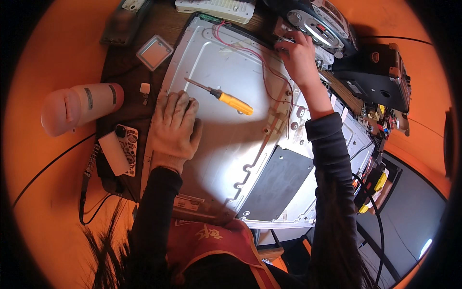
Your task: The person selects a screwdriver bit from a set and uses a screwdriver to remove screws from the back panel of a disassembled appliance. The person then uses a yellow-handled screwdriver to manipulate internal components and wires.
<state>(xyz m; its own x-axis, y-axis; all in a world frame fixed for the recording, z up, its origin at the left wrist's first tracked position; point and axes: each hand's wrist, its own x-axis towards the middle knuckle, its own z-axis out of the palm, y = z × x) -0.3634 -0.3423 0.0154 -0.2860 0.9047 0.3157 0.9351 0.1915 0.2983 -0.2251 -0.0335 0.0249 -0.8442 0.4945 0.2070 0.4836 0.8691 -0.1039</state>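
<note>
A large silver metal panel (216,62), like the back of a flat screen, lies in front of me. My left hand (175,125) rests on its left part, palm down with fingers stretched out. Just beyond those fingertips a screwdriver (233,102) with a yellow handle lies on the panel, its tip toward the far left. My right hand (298,53) reaches to the panel's far right edge, its fingers bent around something small that I cannot make out. Thin red wires (262,60) run across the panel beside it. A black plate (275,183) covers part of the near right side.
A silver-and-black radio (317,29) and a black speaker box (370,77) stand at the far right. On the left are a square tray (154,53), a large pale bottle (82,106) and a patterned phone (127,147). A black cable (378,216) hangs at the right.
</note>
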